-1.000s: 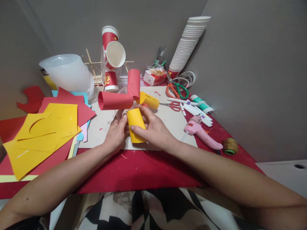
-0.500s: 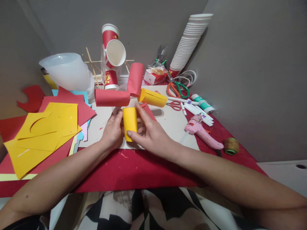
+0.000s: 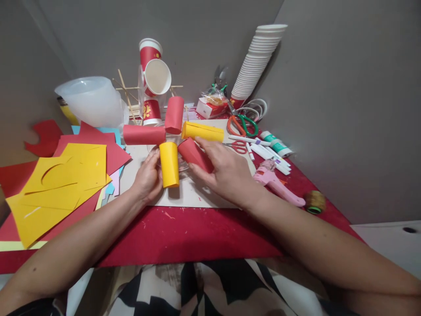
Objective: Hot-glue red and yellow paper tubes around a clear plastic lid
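Several red and yellow paper tubes fan out around a clear plastic piece [image 3: 183,166], mostly covered by them. My left hand [image 3: 148,174] grips the plastic piece at its left edge, its fingers partly hidden behind the front yellow paper tube [image 3: 169,165]. Thumb and fingers of my right hand [image 3: 226,171] close around a red paper tube [image 3: 194,154] at the front right. Another yellow tube [image 3: 203,131] points right, a red tube [image 3: 144,134] points left, and a further red tube [image 3: 174,115] stands at the back.
Cut coloured paper [image 3: 66,171] is piled left. Behind stand joined paper cups [image 3: 151,109], wooden sticks [image 3: 122,81] and a translucent plastic container [image 3: 90,101]. Scissors [image 3: 251,127], markers [image 3: 274,158], a pink glue gun [image 3: 279,186], a thread spool [image 3: 315,202] and stacked cups [image 3: 259,57] are right.
My right hand has gone from the front yellow tube to the red tube on its right. The tube assembly has shifted slightly left and turned, showing more of that red tube.
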Demonstrator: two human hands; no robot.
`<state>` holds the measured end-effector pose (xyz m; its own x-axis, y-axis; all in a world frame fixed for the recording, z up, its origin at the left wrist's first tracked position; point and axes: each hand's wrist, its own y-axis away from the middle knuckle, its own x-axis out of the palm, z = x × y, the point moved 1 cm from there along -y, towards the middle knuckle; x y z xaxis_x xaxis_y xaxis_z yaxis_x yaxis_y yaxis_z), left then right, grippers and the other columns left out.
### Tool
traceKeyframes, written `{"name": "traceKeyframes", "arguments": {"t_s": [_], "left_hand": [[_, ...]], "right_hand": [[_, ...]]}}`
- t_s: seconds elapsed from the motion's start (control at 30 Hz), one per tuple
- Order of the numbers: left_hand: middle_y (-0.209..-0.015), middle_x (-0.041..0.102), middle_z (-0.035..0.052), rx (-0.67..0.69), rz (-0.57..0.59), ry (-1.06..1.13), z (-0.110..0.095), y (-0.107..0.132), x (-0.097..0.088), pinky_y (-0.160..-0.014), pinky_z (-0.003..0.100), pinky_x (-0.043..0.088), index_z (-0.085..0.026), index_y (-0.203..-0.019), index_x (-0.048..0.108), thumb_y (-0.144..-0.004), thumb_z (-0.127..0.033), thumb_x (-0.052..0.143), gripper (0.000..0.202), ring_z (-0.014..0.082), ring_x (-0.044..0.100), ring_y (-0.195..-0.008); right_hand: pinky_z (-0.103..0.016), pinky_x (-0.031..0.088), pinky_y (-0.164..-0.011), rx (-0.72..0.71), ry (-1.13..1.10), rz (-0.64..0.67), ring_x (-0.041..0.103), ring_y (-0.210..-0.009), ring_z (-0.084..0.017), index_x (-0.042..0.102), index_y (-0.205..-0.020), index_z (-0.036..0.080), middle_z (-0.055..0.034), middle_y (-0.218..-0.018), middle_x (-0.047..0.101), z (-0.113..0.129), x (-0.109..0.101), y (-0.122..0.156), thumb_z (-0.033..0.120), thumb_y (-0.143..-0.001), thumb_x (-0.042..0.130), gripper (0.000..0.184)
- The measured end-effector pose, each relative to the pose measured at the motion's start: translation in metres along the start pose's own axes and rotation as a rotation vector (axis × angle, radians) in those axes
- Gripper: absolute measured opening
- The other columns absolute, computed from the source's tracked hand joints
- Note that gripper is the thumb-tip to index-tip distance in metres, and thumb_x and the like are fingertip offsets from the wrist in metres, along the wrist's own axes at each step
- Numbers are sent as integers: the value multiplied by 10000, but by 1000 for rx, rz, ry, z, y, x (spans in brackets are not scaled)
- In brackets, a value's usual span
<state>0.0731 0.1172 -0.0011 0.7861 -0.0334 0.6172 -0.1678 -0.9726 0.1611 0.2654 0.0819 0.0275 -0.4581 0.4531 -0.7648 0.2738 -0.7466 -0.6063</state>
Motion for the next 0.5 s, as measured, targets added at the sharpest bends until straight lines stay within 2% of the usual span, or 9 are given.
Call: {"name": "traceKeyframes", "arguments": {"t_s": [0.13,0.3,0.5], "left_hand": [[-1056,738,32,26,12,-19,3,3,5,-950,293,581,-200,-1132,651,-1027,-213,565,137,129,711,-917],[-1052,732,21,21,38,-30,6,6,7,-957,317,585,-200,-1091,663,-1023,-202,566,118,138,702,-914],[-1065,728,14,55,22,-26,8,4,4,-1008,295,544,-203,-1045,693,-972,-189,650,86,127,682,-951]], "right_hand": [[-500,623,-845,67,45,64,742,-1046,-349,562,-1488,151,-173,-1289,746,2,7,2,437,-952,635,612],[-517,629,-809,123,82,192,741,-1059,-378,472,-1575,146,-202,-1429,667,4,8,0,441,-963,610,692],[-533,613,-875,133,29,211,714,-1125,-376,478,-1541,146,-192,-1447,652,4,7,-1,350,-958,589,627]]}}
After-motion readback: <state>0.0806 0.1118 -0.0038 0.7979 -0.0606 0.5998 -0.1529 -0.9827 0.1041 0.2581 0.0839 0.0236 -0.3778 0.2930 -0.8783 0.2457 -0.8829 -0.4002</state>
